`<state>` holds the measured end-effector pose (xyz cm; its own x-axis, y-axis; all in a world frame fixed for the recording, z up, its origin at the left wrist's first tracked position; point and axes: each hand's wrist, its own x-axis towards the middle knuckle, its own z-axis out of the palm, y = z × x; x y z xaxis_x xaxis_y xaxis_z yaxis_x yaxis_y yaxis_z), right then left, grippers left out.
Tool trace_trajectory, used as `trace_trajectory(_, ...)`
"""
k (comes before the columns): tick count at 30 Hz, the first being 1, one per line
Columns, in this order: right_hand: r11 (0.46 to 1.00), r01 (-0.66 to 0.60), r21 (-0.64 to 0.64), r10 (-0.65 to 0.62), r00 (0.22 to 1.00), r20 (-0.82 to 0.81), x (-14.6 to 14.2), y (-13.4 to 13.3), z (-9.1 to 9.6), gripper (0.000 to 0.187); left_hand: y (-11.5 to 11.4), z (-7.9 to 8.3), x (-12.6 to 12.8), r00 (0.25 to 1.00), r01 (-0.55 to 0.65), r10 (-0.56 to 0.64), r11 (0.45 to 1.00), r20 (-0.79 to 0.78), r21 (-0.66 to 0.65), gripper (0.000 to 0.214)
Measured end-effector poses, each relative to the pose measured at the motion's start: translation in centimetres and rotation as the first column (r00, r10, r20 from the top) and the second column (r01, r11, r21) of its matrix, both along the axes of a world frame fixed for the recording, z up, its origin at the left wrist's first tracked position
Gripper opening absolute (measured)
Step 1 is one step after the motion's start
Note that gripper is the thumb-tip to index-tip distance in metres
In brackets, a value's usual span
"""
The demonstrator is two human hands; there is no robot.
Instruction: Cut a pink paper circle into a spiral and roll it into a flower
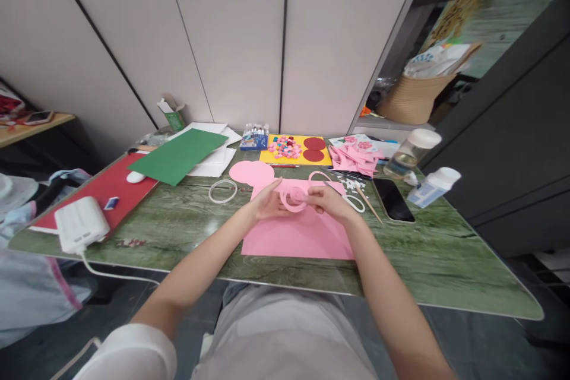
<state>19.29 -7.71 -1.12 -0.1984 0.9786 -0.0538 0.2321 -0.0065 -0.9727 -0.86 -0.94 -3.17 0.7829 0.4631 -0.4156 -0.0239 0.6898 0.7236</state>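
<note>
Both my hands meet above a pink paper sheet (298, 237) on the green table (440, 261). My left hand (267, 203) and my right hand (327, 200) pinch a pink paper spiral (293, 197) between them, fingers closed on its edges. A pink paper circle (252, 172) lies just beyond the left hand. White-handled scissors (356, 202) lie right of my right hand.
A tape ring (223, 191), green sheet (178, 156), red sheet (100, 190), white power bank (81, 224), yellow card with pompoms (285, 147), pink scraps (356, 159), phone (393, 199), two bottles (412, 153) and a wooden stick (369, 204) lie around.
</note>
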Motion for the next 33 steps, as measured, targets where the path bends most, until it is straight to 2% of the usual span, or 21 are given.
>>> trace_trajectory(4,0.997,-0.057,-0.043,0.061,0.994,0.09,0.3,-0.3,0.1,0.037,-0.2,-0.6,0.2,0.999,-0.036,0.037,0.996,-0.015,0.078,0.041)
trace_trajectory(7,0.999,-0.029,-0.027,0.032,0.988,0.148,0.9,-0.2,-0.1,0.038,-0.2,-1.0,0.2,0.999,-0.045,0.046,0.992,-0.007,0.118,0.039)
trace_trajectory(12,0.974,0.176,0.142,-0.202,0.961,0.191,1.1,0.8,-1.0,0.044,-0.1,-1.6,0.3,0.996,-0.089,0.092,0.983,-0.014,0.163,0.036)
trace_trajectory(15,0.94,0.232,0.251,-0.284,0.939,0.193,0.5,1.1,-1.5,0.044,-0.1,-1.8,0.3,0.995,-0.091,0.097,0.981,-0.029,0.172,0.035)
trace_trajectory(18,0.935,0.187,0.302,-0.252,0.949,0.192,-0.3,0.9,-1.5,0.04,-0.1,-1.8,0.3,0.995,-0.083,0.091,0.979,-0.037,0.185,0.033)
trace_trajectory(23,0.949,0.111,0.295,-0.162,0.974,0.156,-0.8,0.5,-1.3,0.041,-0.1,-1.6,0.2,0.994,-0.09,0.102,0.973,-0.047,0.215,0.029)
trace_trajectory(33,0.966,0.1,0.24,-0.133,0.983,0.128,-0.7,0.7,-2.1,0.037,0.0,-1.7,0.0,0.994,-0.084,0.1,0.958,-0.047,0.274,0.04)
